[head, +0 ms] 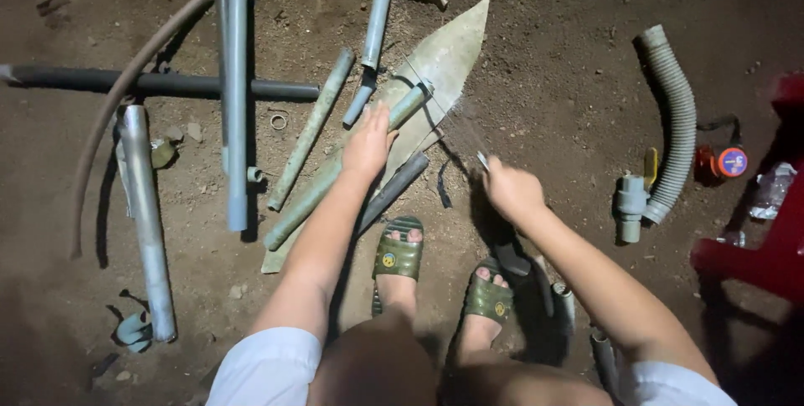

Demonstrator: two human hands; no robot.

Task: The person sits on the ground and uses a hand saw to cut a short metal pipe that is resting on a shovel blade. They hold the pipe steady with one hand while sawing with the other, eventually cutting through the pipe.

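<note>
Greenish-grey plastic pipe (pixel 335 176) lies slanted across a pale, pointed flat sheet (pixel 448 54) on the bare dirt ground (pixel 553 79), its upper end near the middle of the sheet and its lower end out past the sheet's lower left edge. The left hand (pixel 368 145) presses down on this pipe near its upper end, palm on top and fingers curled over it, so that grip is clamped on the pipe. The right hand (pixel 511 190) is closed around the handle of a hacksaw (pixel 456 125), whose thin blade runs up and left to meet the pipe just beyond the left hand's fingertips; the blade is blurred. A short dark pipe piece (pixel 394 191) lies under the left forearm, beside the sheet. Both feet wear green slide sandals (pixel 399 251), planted just below the sheet. To the left, several more pipes lie on the ground: a long grey one (pixel 234 79) set upright in the view, a dark one (pixel 159 84) crossing it, a shiny metal tube (pixel 146 222), and a curved brown hose (pixel 126 88) arching over them. To the right, well apart from the hands, lie a corrugated grey hose (pixel 678 121) and a grey valve with a yellow lever (pixel 634 197), with a red plastic chair (pixel 766 247) at the edge.
</note>
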